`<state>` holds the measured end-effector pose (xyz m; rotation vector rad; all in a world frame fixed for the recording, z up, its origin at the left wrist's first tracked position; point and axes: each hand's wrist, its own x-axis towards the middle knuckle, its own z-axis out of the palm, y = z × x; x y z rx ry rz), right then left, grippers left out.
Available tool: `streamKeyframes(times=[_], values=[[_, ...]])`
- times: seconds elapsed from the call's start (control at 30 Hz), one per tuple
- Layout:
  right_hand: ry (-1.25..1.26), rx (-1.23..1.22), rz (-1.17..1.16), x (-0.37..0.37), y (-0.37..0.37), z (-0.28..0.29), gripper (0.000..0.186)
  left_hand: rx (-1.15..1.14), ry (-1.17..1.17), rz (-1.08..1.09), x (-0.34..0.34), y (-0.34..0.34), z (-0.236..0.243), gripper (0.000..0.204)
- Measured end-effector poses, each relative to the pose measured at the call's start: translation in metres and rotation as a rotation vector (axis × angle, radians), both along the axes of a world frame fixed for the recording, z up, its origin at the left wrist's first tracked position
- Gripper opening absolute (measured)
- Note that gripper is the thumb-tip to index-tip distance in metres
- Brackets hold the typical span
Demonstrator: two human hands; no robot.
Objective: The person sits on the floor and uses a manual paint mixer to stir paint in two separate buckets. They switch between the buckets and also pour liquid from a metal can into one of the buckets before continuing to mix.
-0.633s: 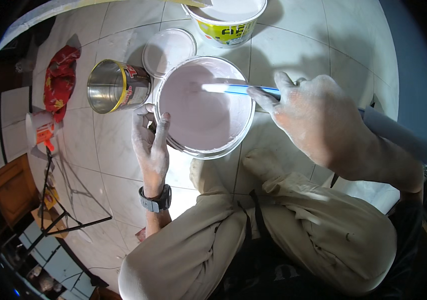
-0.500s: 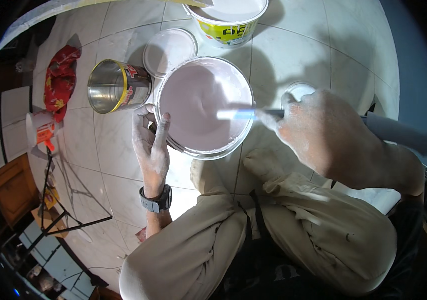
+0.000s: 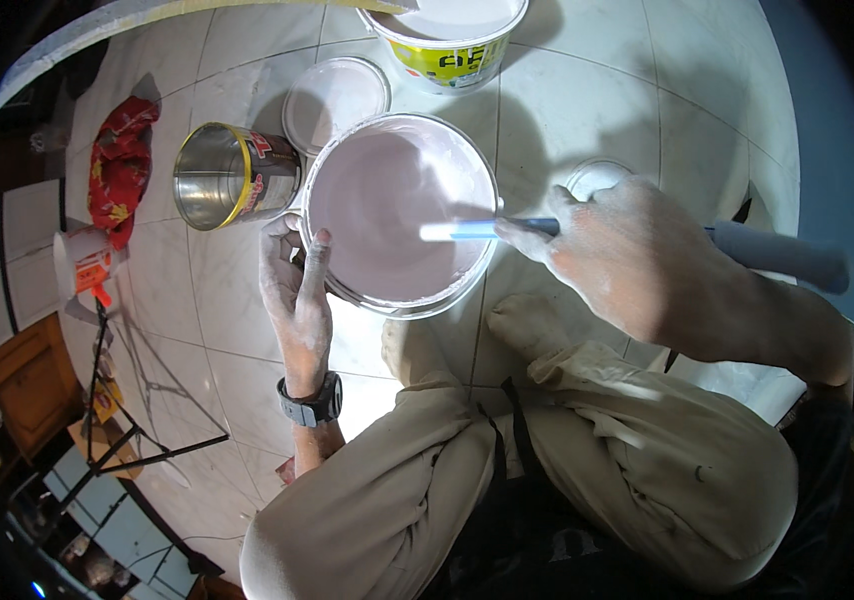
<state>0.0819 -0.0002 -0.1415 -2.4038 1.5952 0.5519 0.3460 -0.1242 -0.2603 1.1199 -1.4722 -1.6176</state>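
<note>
A white bucket [image 3: 465,294] of pale pinkish-white paint [image 3: 362,215] stands on the floor before me. My left hand [image 3: 297,285] grips its left side, thumb at the rim and fingers curled around the outer wall, partly hidden. Across the right rim, my right hand [image 3: 622,265] is closed around what looks like a paint roller [image 3: 477,230]. Its blue shaft and white end reach over the paint; whether the end touches the surface I cannot tell. Past my wrist, a grey cylinder [image 3: 782,257] sticks out on the other side. Pale residue coats both hands.
Left of the bucket lies an open metal can [image 3: 209,178]; a round lid [image 3: 337,105] is behind. A second bucket [image 3: 447,65] stands at the back. Further left are a red cloth [image 3: 122,170] and black tripod legs [image 3: 157,455]. A small round container [image 3: 597,180] sits beyond my right hand.
My right hand and the roller have shifted slightly left, and the grey cylinder shows more. The bucket and left hand appear a little further left in view, still together.
</note>
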Motion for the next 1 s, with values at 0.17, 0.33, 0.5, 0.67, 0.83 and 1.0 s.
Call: streamKeyframes(times=[0.17,0.33,0.5,0.67,0.83,1.0], values=[[0.015,0.214,-0.05,-0.001,-0.015,0.04,0.038,-0.015,-0.04,-0.035,-0.001,0.002,0.004,0.019],[0.475,0.196,-0.075,0.028,-0.03,0.045,0.033,-0.038,0.003,-0.057,-0.015,0.004,0.002,0.02],[0.102,0.166,0.001,0.011,-0.024,0.027,0.041,-0.024,-0.036,-0.043,0.0,0.003,0.004,0.019],[0.241,0.497,-0.054,0.009,-0.038,0.046,0.048,-0.017,-0.051,-0.059,-0.004,0.003,0.005,0.018],[0.239,0.337,-0.02,0.012,-0.04,0.05,0.045,-0.01,-0.02,-0.091,-0.016,0.004,0.005,0.019],[0.014,0.249,-0.003,0.009,-0.026,0.025,0.051,-0.032,-0.043,-0.024,-0.006,0.001,0.005,0.022]])
